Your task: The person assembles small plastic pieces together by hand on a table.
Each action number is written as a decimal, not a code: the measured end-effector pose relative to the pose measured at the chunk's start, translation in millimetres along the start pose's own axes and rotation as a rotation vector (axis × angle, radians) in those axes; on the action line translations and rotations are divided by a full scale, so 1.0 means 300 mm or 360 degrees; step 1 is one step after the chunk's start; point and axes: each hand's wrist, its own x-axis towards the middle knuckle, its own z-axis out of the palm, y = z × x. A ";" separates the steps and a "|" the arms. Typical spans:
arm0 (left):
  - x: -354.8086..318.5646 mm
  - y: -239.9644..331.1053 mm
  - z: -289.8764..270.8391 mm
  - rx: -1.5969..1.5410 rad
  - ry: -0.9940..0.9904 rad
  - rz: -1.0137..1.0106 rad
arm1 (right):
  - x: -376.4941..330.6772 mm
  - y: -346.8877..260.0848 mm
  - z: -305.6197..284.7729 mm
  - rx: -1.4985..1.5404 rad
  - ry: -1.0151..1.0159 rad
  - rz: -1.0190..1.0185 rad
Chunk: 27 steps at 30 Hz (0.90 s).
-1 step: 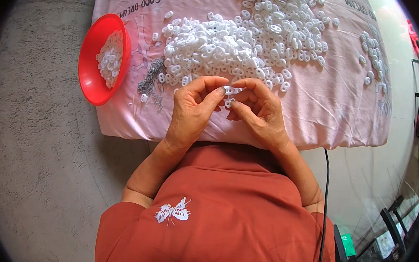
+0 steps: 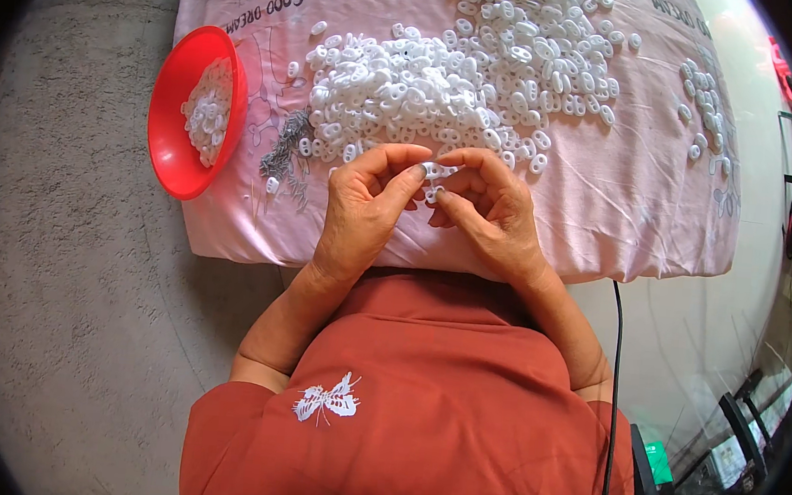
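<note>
Near the table's front edge, my left hand [image 2: 362, 203] and my right hand [image 2: 497, 209] meet fingertip to fingertip. Between them are small white plastic pieces with holes [image 2: 432, 194], partly covered by my fingers. My left thumb and forefinger pinch the upper part, while my right thumb presses by the lower part. Just beyond my hands lies a heap of white oval two-holed plastic pieces [image 2: 409, 86]. A small bunch of thin grey metal parts [image 2: 284, 150], too fine to make out, lies left of my left hand.
A red bowl [image 2: 164, 141] holding white pieces stands tilted at the table's left edge. Another white heap [image 2: 533, 40] spreads behind, and a few pieces [image 2: 706, 95] lie far right. Pink cloth [image 2: 614, 199] covers the table. A black cable [image 2: 615, 386] hangs to my right.
</note>
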 end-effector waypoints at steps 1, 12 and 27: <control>-0.001 -0.001 0.001 0.0003 0.0003 0.0007 | 0.001 0.000 0.001 -0.0005 0.0003 -0.0005; -0.014 0.008 0.007 0.0133 0.0026 0.0065 | 0.001 0.005 0.004 -0.0044 0.0023 -0.0035; -0.028 0.009 0.005 0.0290 0.0073 0.0198 | 0.001 0.021 0.006 -0.0050 0.0021 -0.0078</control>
